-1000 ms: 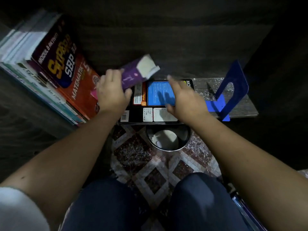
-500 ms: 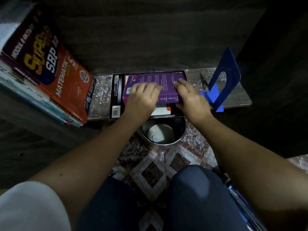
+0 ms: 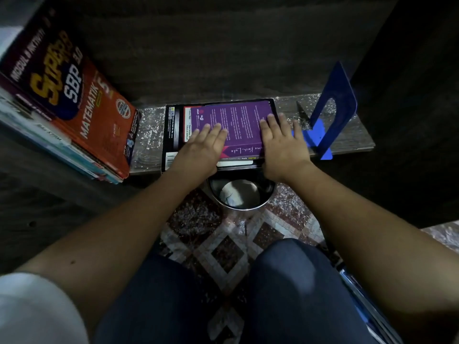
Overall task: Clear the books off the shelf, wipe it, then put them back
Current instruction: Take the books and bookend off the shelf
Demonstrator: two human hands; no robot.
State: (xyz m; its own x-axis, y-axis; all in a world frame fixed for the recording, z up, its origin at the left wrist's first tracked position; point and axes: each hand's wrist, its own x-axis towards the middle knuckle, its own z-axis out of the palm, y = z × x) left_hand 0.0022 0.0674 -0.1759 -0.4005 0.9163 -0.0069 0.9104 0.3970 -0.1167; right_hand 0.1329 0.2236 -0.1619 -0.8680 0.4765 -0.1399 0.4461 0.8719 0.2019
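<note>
A purple book [image 3: 242, 125] lies flat on top of a larger black-edged book [image 3: 173, 135] on the low shelf [image 3: 352, 135]. My left hand [image 3: 201, 150] rests flat on the purple book's near left corner, fingers spread. Over the book's right edge lies my right hand [image 3: 283, 145], also flat with fingers apart. Neither hand grips the book. A stack of several books [image 3: 64, 103], an orange "Matematik" one on top, leans at the left end of the shelf.
A blue metal bookend [image 3: 332, 108] stands upright on the shelf just right of my right hand. A metal bowl [image 3: 242, 194] with something white in it sits on the patterned floor under the shelf edge. My knees fill the bottom of the view.
My left hand brought the purple book from the left and laid it flat on the black book. Both hands now rest flat on it, moved slightly apart.
</note>
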